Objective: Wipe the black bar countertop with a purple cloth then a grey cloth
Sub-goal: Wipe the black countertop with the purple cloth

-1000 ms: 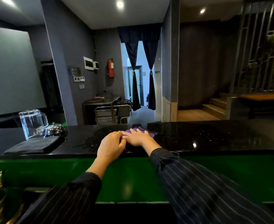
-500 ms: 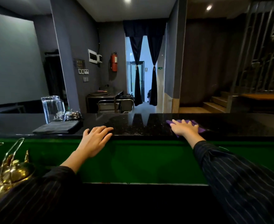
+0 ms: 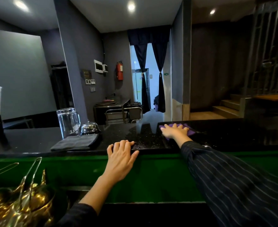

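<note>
The right hand [image 3: 175, 131] lies flat with its fingers spread, palm pressing the purple cloth [image 3: 186, 129] onto the black bar countertop [image 3: 225, 136]. That arm reaches well forward in its striped sleeve [image 3: 233, 177], elbow low over the counter's near edge. The left hand [image 3: 121, 157] is empty, fingers loosely spread and hooked over that edge, bracing the body. To wipe well from here, I'd say keep the whole palm on the cloth so it doesn't bunch, and work in overlapping passes along the counter, front edge to back.

Left of the bracing hand, the folded grey cloth [image 3: 76, 142] lies on the counter, waiting its turn. Just behind it stand a clear glass jug [image 3: 68, 122] and a chrome bell [image 3: 89, 127]. These will probably need lifting so the surface under them gets wiped too.
</note>
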`<state>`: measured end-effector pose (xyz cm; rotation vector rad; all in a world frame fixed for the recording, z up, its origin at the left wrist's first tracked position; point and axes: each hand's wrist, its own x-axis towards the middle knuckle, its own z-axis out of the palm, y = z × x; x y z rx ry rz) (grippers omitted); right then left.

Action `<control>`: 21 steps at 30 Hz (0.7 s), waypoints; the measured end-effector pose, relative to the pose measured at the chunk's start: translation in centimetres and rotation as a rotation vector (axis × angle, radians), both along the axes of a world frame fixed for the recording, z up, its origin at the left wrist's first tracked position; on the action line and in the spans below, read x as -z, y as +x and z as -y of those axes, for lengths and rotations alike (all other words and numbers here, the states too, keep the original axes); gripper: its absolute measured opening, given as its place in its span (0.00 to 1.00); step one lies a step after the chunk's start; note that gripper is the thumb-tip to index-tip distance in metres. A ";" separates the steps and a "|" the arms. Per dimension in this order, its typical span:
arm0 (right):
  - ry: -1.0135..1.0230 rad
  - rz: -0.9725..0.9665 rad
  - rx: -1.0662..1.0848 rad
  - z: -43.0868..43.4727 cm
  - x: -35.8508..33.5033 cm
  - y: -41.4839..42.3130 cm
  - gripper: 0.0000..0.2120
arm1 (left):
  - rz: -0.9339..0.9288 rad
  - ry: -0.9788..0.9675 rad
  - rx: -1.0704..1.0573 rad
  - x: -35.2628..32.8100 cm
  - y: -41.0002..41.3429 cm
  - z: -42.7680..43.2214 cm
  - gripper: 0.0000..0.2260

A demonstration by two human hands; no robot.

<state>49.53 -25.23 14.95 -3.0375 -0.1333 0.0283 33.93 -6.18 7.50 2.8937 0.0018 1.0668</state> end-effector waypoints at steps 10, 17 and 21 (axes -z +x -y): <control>0.061 -0.110 -0.502 -8.9 -0.1 -6.3 0.25 | -0.115 -0.096 0.016 -1.4 -1.0 -0.1 0.32; -0.032 0.041 -0.572 -6.2 0.7 -10.1 0.25 | -0.131 -0.270 0.075 -2.3 -2.4 0.5 0.18; -0.052 0.144 -0.608 -4.6 1.0 -11.9 0.29 | -0.079 -0.488 0.142 -2.8 -3.6 1.0 0.12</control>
